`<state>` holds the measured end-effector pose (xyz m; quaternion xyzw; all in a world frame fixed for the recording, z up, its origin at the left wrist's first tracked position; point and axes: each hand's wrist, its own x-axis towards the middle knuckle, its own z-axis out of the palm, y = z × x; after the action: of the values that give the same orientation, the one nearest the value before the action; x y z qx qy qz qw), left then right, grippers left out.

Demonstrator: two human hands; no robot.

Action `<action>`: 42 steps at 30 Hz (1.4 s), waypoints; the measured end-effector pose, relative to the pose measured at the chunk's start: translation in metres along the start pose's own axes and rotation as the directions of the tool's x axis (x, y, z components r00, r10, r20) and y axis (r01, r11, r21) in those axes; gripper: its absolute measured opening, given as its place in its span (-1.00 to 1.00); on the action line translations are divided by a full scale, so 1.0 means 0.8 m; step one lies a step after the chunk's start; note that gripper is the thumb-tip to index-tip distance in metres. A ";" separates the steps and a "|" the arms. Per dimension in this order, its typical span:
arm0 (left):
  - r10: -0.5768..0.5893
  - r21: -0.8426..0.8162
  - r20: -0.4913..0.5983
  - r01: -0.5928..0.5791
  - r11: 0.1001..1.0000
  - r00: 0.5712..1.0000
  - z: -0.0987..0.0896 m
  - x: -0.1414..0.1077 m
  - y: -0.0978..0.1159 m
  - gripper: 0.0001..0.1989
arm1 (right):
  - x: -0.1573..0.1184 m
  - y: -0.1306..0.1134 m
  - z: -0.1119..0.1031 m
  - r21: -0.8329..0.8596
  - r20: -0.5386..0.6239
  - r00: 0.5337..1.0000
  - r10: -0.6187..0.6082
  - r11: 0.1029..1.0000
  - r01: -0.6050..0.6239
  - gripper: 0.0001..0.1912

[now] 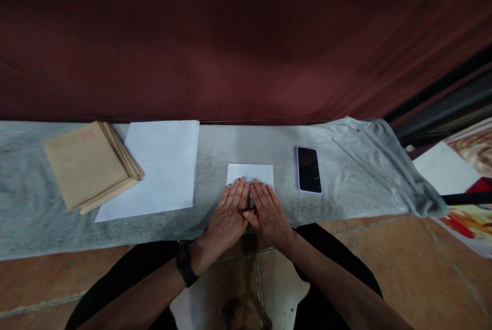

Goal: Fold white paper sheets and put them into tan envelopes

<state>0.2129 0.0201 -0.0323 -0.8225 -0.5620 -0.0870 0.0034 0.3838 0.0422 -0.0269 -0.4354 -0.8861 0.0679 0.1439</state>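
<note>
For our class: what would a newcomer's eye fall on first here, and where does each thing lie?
Probably the left hand and right hand, side by side, fingers flat on the small white paper at centre. Next, the brown envelopes overlapping large white sheets on the left, and the black-screened smartphone on the right.

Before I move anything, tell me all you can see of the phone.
The phone lies flat, dark screen up, on the grey cloth. It is a slim rectangle with rounded corners and a pale lilac rim, perhaps a case. Its long sides run away from the person, slightly slanted, the far end leaning left. The screen looks glossy and unlit. It sits to the right of the small white paper, apart from it. Neither hand touches it; its back is hidden.
</note>
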 end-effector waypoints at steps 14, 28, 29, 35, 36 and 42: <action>-0.069 0.006 -0.067 0.070 0.998 0.995 -0.007 -0.018 -0.026 -0.16 | -0.017 0.030 0.003 -0.080 -0.046 0.995 0.094 0.992 -0.097 -0.20; -0.006 -0.048 -0.043 0.004 0.999 0.999 -0.010 0.034 -0.010 -0.38 | 0.034 0.015 -0.001 0.079 0.037 0.993 0.111 0.990 -0.114 -0.30; 0.002 -0.046 -0.031 -0.003 0.999 1.000 -0.007 0.038 -0.009 -0.38 | 0.038 0.014 0.001 0.080 0.039 0.992 0.122 0.989 -0.125 -0.31; -0.006 -0.028 -0.003 0.006 1.000 1.000 0.003 0.048 -0.010 -0.37 | 0.048 0.017 0.008 0.033 0.051 0.984 0.172 0.984 -0.174 -0.34; -0.010 -0.025 0.003 0.010 1.000 1.000 0.003 0.049 -0.011 -0.37 | 0.049 0.018 0.009 0.019 0.048 0.984 0.174 0.984 -0.175 -0.33; -0.094 -0.014 0.002 0.094 0.995 0.996 -0.002 0.053 -0.020 -0.37 | 0.051 0.032 0.014 -0.041 -0.004 0.981 0.192 0.980 -0.192 -0.33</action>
<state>0.2132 0.0649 -0.0258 -0.7952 -0.5996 -0.0903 -0.0067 0.3758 0.0899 -0.0356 -0.5219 -0.8410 0.0632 0.1277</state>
